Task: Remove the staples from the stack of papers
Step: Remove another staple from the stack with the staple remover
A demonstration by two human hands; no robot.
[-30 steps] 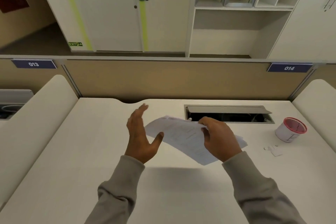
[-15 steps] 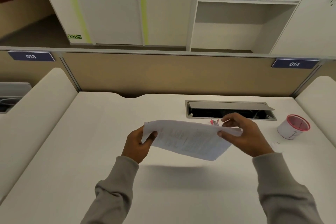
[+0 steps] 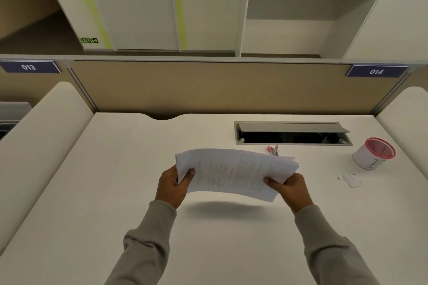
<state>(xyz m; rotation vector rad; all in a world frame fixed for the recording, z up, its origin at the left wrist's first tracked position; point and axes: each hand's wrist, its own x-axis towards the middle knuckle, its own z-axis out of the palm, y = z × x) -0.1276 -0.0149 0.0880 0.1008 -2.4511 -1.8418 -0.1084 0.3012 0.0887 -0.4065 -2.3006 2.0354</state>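
Note:
A stack of white printed papers (image 3: pixel 234 172) hangs in the air above the white desk (image 3: pixel 115 192), bowed slightly upward in the middle. My left hand (image 3: pixel 173 185) pinches its left edge, thumb on top. My right hand (image 3: pixel 291 188) grips the lower right corner. Any staples in the stack are too small to make out. A small red-and-grey tool (image 3: pixel 272 150), possibly a staple remover, lies on the desk just beyond the papers.
A white cup with a red rim (image 3: pixel 372 154) stands at the right of the desk, with small paper scraps (image 3: pixel 350 180) in front of it. An open cable hatch (image 3: pixel 293 134) sits at the back. A tan partition (image 3: pixel 208 88) bounds the far edge.
The papers were lying under my right hand with my left hand open. Both hands took hold of the stack and lifted it off the desk, uncovering the red tool.

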